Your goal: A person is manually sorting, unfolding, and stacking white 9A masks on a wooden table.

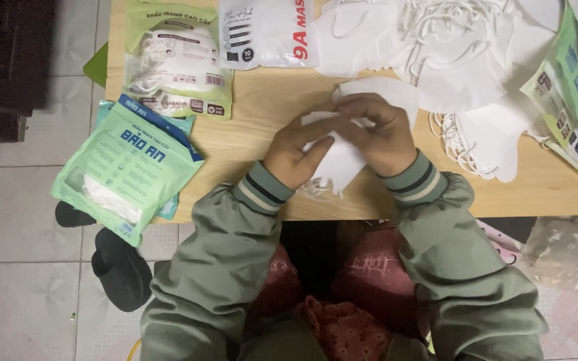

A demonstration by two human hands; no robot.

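Both my hands meet over the middle of a low wooden table [262, 107]. My left hand [299, 150] and my right hand [379, 137] together grip a small stack of white face masks [339, 164], fingers curled over its top edge. Thin white ear loops hang from the stack near the table's front edge. A second white mask [386, 90] lies just behind my fingers. Green sleeves with striped cuffs cover both my forearms.
A heap of loose white masks [449, 47] fills the table's back right. Green mask packets lie at the back left [175, 57], at the left edge [125, 170] and at the right edge [570, 93]. A white packet [265, 33] lies at the back. Dark slippers [122, 267] rest on the tiled floor.
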